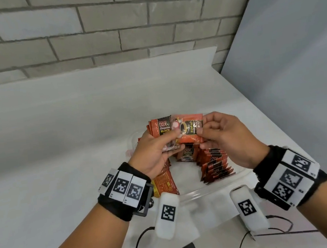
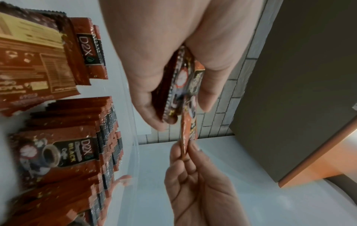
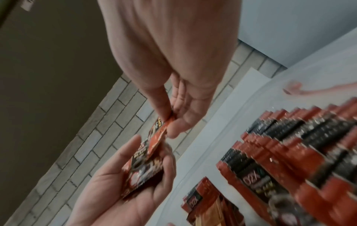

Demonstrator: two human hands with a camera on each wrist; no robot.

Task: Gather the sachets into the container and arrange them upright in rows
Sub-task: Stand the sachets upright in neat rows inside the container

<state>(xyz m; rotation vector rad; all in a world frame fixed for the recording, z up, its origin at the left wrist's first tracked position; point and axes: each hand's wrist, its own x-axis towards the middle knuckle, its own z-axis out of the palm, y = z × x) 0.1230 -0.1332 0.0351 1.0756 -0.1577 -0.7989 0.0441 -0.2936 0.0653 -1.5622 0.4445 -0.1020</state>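
Note:
My left hand (image 1: 157, 151) grips a small stack of orange and black sachets (image 1: 160, 129) above the clear container (image 1: 217, 186). My right hand (image 1: 220, 137) pinches the right edge of one sachet (image 1: 190, 128) between thumb and forefinger, held flat against that stack. In the left wrist view the held stack (image 2: 179, 85) sits between thumb and fingers of the left hand, and the single sachet (image 2: 188, 133) runs down to the right hand's fingertips (image 2: 193, 147). Inside the container a row of sachets (image 1: 215, 166) leans on the right, with more sachets (image 1: 163, 182) on the left.
The container stands on a white table (image 1: 47, 138) near its front edge. A grey brick wall (image 1: 105, 28) runs behind and a pale panel (image 1: 295, 66) stands to the right. Black cables (image 1: 138, 244) hang below my wrists.

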